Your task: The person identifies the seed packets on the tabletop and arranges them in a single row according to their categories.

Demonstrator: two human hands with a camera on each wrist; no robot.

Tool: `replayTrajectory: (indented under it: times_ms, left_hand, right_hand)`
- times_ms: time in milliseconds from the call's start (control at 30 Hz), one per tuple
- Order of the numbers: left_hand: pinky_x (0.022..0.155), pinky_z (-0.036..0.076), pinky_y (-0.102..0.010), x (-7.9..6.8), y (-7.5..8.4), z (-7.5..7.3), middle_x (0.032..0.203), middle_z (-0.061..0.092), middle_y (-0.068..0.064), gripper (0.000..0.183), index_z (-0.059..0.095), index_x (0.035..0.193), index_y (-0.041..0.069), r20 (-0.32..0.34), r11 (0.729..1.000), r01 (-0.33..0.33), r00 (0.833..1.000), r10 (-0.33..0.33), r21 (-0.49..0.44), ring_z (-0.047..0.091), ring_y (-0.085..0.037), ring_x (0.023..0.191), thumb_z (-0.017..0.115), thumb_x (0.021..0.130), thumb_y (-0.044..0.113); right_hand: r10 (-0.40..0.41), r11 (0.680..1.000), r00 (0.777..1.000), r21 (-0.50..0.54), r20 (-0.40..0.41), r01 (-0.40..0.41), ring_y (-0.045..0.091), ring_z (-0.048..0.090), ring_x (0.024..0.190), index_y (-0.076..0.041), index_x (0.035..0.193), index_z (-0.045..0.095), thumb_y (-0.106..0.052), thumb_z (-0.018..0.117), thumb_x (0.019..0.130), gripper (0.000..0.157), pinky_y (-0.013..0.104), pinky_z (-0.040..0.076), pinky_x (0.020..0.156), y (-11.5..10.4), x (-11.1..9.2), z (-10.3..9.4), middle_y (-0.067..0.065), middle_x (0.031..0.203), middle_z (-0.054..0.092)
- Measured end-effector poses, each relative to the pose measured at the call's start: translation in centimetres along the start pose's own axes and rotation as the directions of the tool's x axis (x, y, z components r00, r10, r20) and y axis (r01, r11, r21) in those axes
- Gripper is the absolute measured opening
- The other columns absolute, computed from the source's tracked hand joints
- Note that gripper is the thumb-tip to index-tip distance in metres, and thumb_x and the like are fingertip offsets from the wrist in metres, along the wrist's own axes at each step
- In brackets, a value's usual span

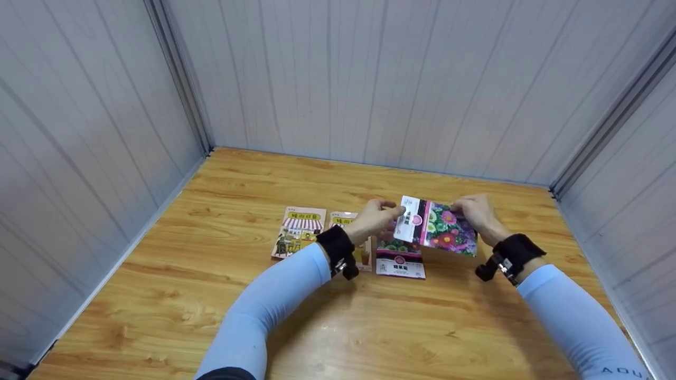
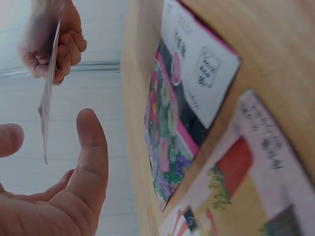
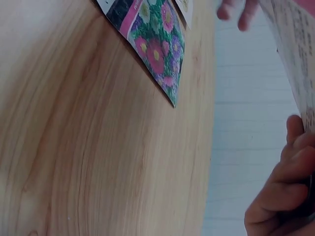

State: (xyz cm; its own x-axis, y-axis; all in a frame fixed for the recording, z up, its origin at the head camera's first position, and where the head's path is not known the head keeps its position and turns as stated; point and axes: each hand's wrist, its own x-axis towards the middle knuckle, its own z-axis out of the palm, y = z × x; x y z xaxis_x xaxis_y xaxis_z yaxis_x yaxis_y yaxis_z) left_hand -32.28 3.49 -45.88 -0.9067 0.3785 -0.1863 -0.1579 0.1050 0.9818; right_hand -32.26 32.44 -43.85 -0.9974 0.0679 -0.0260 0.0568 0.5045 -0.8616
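A flower seed packet, with a white and black band at one end, is held up tilted above the table. My right hand pinches its far right edge between thumb and fingers. At its white end is my left hand; in the left wrist view the thumb and fingers of this hand are spread apart on either side of the packet's edge. Below lies a matching flower packet, partly covered by the raised one. In the right wrist view, the raised packet shows its printed back.
Two pink illustrated packets lie in a row to the left: one mostly in sight, the other partly behind the left wrist. They rest on a wood-grain table. Pale panel walls enclose the back and both sides.
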Motion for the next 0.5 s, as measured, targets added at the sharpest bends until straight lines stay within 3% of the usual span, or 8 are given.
replayTrajectory:
  times_ms: [133,300,400,500]
  left_hand:
    - [0.090,0.071,-0.048,0.8,0.6,0.1,0.135,0.075,-0.021,0.054,0.061,0.152,-0.002,-0.001,0.998,-0.011,1.000,0.011,0.056,0.075,-0.019,0.087,0.074,0.109,0.028]
    - [0.071,0.069,-0.038,1.3,0.8,-0.1,0.099,0.082,-0.012,0.035,0.079,0.132,0.001,0.078,0.990,0.015,0.997,-0.026,0.139,0.073,-0.016,0.071,0.077,0.105,0.023]
    - [0.066,0.067,-0.029,1.2,0.5,0.0,0.088,0.080,-0.006,0.026,0.082,0.124,-0.001,0.127,0.987,0.020,0.991,-0.041,0.158,0.074,-0.014,0.070,0.078,0.104,0.016]
    - [0.069,0.067,-0.026,1.1,0.1,0.1,0.090,0.081,-0.007,0.024,0.081,0.122,-0.004,0.142,0.989,0.026,0.989,-0.047,0.148,0.075,-0.014,0.073,0.078,0.103,0.011]
  right_hand:
    - [-0.062,0.998,0.995,-0.015,0.080,0.063,0.002,0.062,0.074,-0.017,0.075,0.081,-0.011,0.070,0.095,0.023,0.018,0.050,0.077,-0.1,-0.1,0.7,-0.019,0.071,0.069]
    - [-0.093,0.995,0.980,-0.029,0.175,0.099,0.006,0.053,0.065,-0.022,0.060,0.058,-0.008,0.069,0.093,0.037,0.020,0.046,0.071,0.1,-0.2,2.0,-0.014,0.062,0.053]
    - [-0.104,0.994,0.976,-0.022,0.192,0.110,0.005,0.050,0.063,-0.021,0.059,0.060,-0.005,0.068,0.090,0.036,0.020,0.044,0.067,0.4,-0.3,2.5,-0.015,0.060,0.049]
    - [-0.108,0.993,0.977,-0.017,0.184,0.113,0.003,0.052,0.064,-0.016,0.066,0.074,-0.005,0.070,0.090,0.026,0.019,0.045,0.065,0.7,-0.4,2.6,-0.017,0.060,0.053]
